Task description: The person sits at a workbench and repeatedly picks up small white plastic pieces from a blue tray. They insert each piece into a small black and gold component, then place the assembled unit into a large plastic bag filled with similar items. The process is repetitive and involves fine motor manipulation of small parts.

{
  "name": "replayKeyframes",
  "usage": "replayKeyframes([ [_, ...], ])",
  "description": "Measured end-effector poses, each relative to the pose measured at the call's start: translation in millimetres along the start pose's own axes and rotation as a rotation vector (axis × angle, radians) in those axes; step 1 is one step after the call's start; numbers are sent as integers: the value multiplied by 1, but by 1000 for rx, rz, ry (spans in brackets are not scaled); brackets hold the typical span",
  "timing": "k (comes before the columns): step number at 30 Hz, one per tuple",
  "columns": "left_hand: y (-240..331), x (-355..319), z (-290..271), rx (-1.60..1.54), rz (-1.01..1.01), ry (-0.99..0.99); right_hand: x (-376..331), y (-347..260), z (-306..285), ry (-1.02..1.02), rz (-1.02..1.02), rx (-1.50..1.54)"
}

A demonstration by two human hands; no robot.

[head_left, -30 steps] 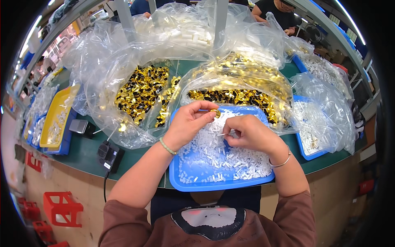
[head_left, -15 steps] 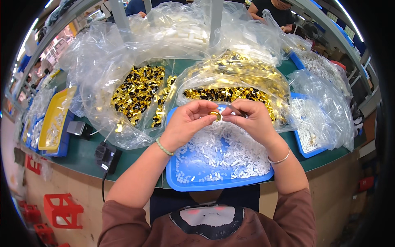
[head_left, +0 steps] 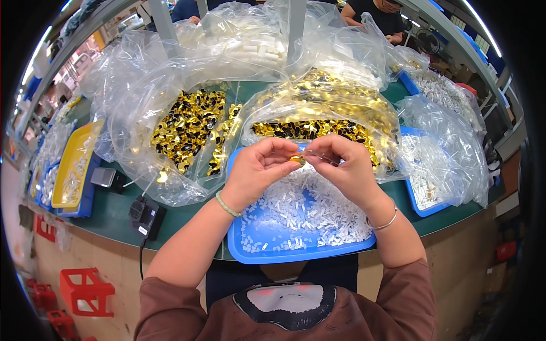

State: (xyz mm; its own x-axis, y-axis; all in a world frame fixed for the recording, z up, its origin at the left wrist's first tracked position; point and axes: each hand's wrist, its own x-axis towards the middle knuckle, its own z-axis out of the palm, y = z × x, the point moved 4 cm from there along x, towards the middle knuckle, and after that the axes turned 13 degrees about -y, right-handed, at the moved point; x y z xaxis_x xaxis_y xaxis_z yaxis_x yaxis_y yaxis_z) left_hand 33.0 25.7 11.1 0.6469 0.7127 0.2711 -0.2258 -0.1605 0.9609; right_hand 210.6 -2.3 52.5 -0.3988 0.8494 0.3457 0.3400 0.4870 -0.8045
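Observation:
Over the blue tray (head_left: 250, 230), my left hand (head_left: 254, 169) pinches a small shiny gold curved piece (head_left: 297, 159) between thumb and fingertips. My right hand (head_left: 347, 165) is closed right beside it, its fingertips meeting the gold piece. A slim greyish thing shows between the right fingers, too small to name. Beneath both hands, small white plastic pieces (head_left: 284, 210) lie scattered in the tray, thickest toward its right side. Just beyond the hands, an open clear bag (head_left: 364, 108) holds many gold and black pieces (head_left: 310, 131).
At left, another clear bag holds gold pieces (head_left: 190, 128). A black power adapter (head_left: 146, 217) and yellow tray (head_left: 69, 170) stand farther left. To the right is a blue tray of white parts (head_left: 424, 190). Bags of white parts (head_left: 250, 45) and metal posts (head_left: 297, 28) rise behind.
My right fingers have shifted slightly at the gold piece, and the dark thing between them shows less. My left hand keeps its pinch almost in place.

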Motion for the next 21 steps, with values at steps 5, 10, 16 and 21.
replayKeyframes([
  [5,0,-2,2,30,9,17,-1,-9,1,1,-54,-175],
  [10,1,-1,3,43,21,28,-1,-4,2,13,-45,-121],
  [16,0,-1,3,67,31,42,-1,-6,-1,42,26,-61],
  [21,2,-2,2,145,47,62,-1,-15,3,46,-181,-337],
])
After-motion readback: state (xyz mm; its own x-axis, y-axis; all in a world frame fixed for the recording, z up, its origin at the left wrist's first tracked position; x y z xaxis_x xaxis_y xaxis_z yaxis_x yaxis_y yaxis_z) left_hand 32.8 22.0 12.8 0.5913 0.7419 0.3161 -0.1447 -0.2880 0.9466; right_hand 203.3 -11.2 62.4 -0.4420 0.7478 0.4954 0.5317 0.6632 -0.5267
